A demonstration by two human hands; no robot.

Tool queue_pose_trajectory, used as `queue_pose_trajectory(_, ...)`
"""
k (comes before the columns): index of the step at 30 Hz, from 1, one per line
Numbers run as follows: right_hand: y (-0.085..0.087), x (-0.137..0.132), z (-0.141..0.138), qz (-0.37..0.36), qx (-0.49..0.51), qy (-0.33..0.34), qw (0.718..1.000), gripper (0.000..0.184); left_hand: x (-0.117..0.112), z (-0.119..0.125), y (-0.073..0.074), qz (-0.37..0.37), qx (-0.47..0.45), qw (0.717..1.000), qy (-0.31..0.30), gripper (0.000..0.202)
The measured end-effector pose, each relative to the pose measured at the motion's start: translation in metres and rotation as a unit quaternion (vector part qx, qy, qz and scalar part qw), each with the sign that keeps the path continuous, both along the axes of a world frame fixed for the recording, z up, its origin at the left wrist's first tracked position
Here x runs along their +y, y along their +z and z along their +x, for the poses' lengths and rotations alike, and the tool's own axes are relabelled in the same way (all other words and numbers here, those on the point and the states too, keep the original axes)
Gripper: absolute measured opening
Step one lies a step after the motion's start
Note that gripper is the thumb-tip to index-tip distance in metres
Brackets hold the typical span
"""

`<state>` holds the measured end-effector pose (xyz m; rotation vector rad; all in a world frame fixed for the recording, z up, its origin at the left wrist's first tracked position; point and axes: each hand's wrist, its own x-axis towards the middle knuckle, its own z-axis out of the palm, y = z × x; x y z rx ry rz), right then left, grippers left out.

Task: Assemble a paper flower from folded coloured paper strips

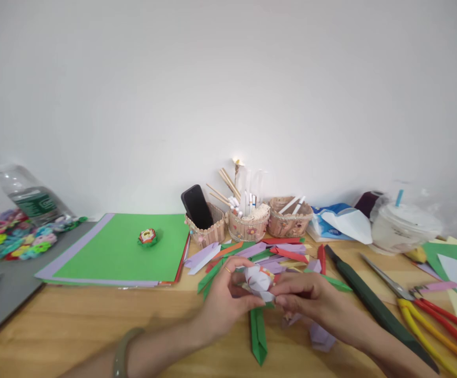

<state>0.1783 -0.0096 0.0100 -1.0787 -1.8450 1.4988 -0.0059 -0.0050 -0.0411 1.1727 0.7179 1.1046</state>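
Observation:
A small folded-paper flower (257, 279), mostly white with a bit of orange, is held up between my two hands over the table. My left hand (228, 291) curls round its left side, thumb below and fingers above. On the right edge, the fingertips of my right hand (310, 296) pinch the white paper. Beneath the hands lie folded paper strips; a green strip (258, 336) points toward me and a lilac folded piece (321, 337) rests under my right wrist. More strips in red, lilac and green (267, 252) are heaped just behind.
Green paper sheets (114, 252) at left carry a small finished-looking paper flower (147, 237). Baskets (247, 226) and a phone (197, 206) stand by the wall. At right lie a dark green cutter (370, 299), yellow-handled scissors (413, 320), red-handled pliers (444, 315) and a lidded cup (405, 228).

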Motion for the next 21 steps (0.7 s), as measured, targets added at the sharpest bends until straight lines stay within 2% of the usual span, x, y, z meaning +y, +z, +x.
queue_pose_trajectory(7,-0.010,0.000,-0.008,-0.064,0.002,-0.099,0.993,0.028,0.000,0.000,-0.001,-0.038,-0.007,0.999,-0.023,0.052)
queue_pose_trajectory(12,-0.014,-0.002,-0.013,-0.087,-0.004,-0.143,0.986,0.028,0.000,0.000,-0.002,-0.036,-0.003,0.999,-0.024,0.052)
queue_pose_trajectory(14,-0.012,-0.002,-0.014,-0.082,-0.004,-0.143,0.986,0.029,0.001,0.000,-0.002,-0.042,-0.002,0.999,-0.025,0.052)
queue_pose_trajectory(18,-0.005,-0.002,-0.013,-0.054,0.011,-0.093,0.994,0.035,0.002,0.000,-0.002,-0.059,-0.019,0.998,-0.021,0.051)
queue_pose_trajectory(21,-0.005,-0.003,-0.013,-0.060,0.013,-0.100,0.993,0.035,0.002,0.000,-0.002,-0.063,-0.022,0.998,-0.017,0.051)
